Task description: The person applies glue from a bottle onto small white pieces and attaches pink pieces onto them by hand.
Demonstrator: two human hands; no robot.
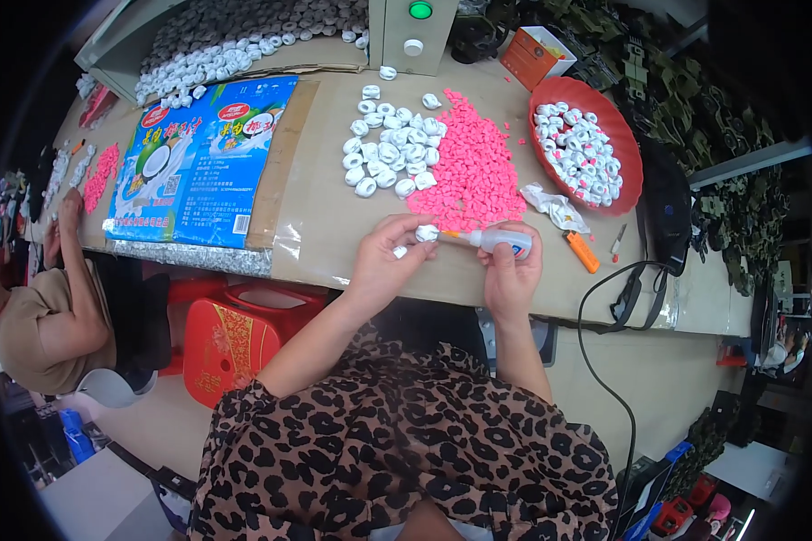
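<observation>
My left hand (379, 266) pinches a small round white piece (427, 233) between its fingertips, and a second white piece (400, 253) rests against its fingers. Closed around a small clear squeeze bottle (492, 239), my right hand (512, 281) points its thin orange-tipped nozzle at the pinched piece. The tip meets or nearly meets it; I cannot tell which. Just beyond my hands lies a heap of tiny pink pieces (469, 162). A cluster of round white pieces (390, 149) adjoins it on the left.
At right, a red scalloped bowl (634, 185) holds white pieces and pink bits. Near it lie crumpled tissue (555, 207), an orange-handled tool (582, 252) and a black cable (595, 361). Blue printed cardboard (212, 167) covers the table's left, beyond a red stool (215, 352). A co-worker (54, 316) sits far left.
</observation>
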